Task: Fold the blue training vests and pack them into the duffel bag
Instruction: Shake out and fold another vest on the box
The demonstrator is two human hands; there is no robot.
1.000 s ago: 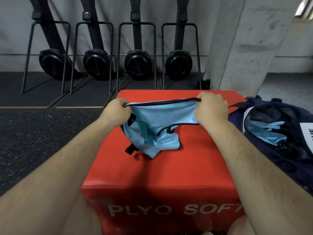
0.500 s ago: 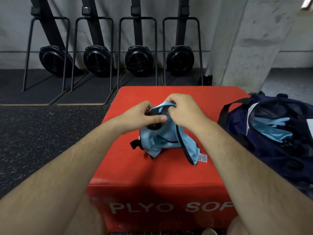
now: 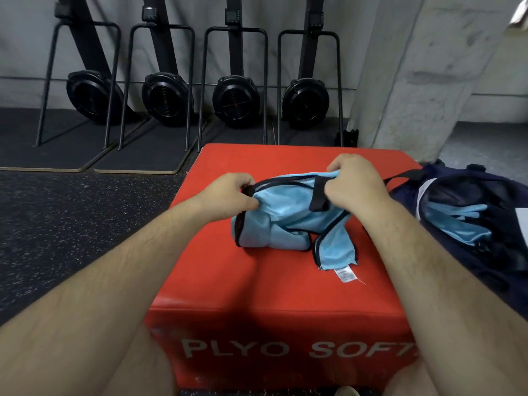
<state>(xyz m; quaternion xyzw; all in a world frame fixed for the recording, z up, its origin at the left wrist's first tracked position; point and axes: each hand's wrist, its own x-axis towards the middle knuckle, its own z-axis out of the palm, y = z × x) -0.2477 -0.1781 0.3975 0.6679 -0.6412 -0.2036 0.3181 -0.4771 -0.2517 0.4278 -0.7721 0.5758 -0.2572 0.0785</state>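
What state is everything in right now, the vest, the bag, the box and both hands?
Blue vest, partly folded, bunched on the box, top edge lifted.
Left hand, gripping the vest's left end.
Right hand, gripping its right end.
Duffel bag, open, beside the box.
Packed vests, lying inside the bag.
Plyo box, upright.

1 wide-angle camera, worn on the person's head, faces forward and down. It sits close over the red plyo box [image 3: 257,284], with the left hand [image 3: 228,197] and right hand [image 3: 354,185] gripping the blue vest [image 3: 283,212] mid-frame. The duffel bag [image 3: 491,270] is cut by the right edge; 4 black exercise machines [image 3: 235,100] stand farther off along the top.
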